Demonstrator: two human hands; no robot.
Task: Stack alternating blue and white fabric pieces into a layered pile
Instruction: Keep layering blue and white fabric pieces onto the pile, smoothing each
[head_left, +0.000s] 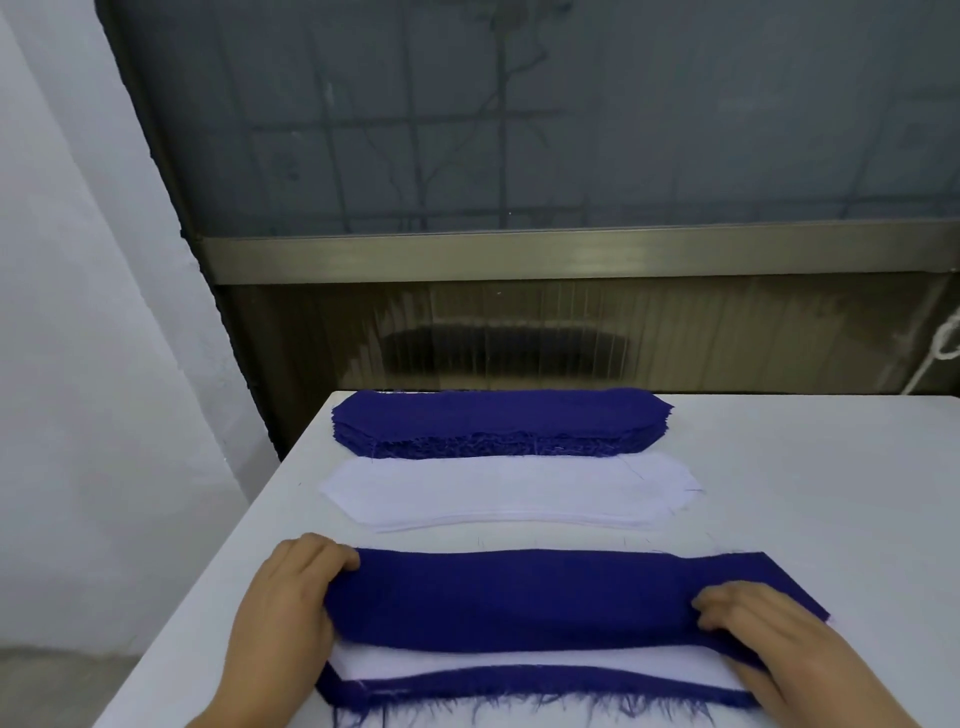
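Here, in the head view, we see the layered pile (530, 675) at the lower centre of the frame, on the white worktop (831, 467), with a white layer showing between a frayed blue bottom piece and the top blue piece (519, 597). That top piece runs left to right across the frame, its long axis parallel to the worktop's near edge. Our left hand (291, 597) curls its fingers around the left end of the top blue piece, gripping it. Our right hand (763, 639) lies on the right end with fingers bent, pressing the cloth down; whether the thumb pinches underneath we cannot tell.

Above the pile in the frame lies the white stack (509, 493), and beyond it, at the worktop's far edge, the blue stack (498, 421). Both sit parallel to the pile, straight ahead, about equally near either hand. We judge a white piece comes next.
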